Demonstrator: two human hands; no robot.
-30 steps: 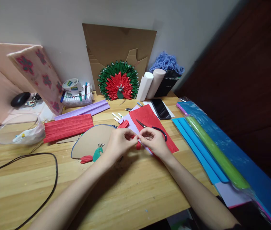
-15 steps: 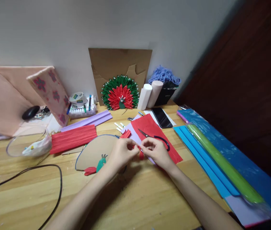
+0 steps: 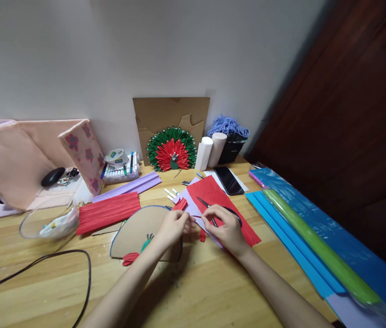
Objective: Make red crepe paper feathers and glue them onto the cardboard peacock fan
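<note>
My left hand (image 3: 175,226) and my right hand (image 3: 226,229) are raised over the table, a short gap apart, both with fingers pinched together. Between their fingertips runs a thin red paper strip (image 3: 197,216). A small red paper piece (image 3: 202,235) lies just below. Scissors (image 3: 204,202) rest on a red paper sheet (image 3: 210,187), partly behind my right hand. Beside my left forearm, a cardboard fan shape (image 3: 129,232) with a blue edge bears a green bird figure (image 3: 146,243) and a red paper petal (image 3: 130,258). Folded red paper (image 3: 180,204) sits beyond my left hand.
A red crepe paper piece (image 3: 109,212), a clear bowl (image 3: 29,228) and a black cable (image 3: 88,273) lie to the left. Behind stands a peacock craft (image 3: 160,141) against cardboard (image 3: 169,109). A phone (image 3: 229,181) and a green roll (image 3: 319,246) are at right.
My hands have moved apart, and the thin red strip now shows between them. The view has tilted upward, so everything sits lower in the picture.
</note>
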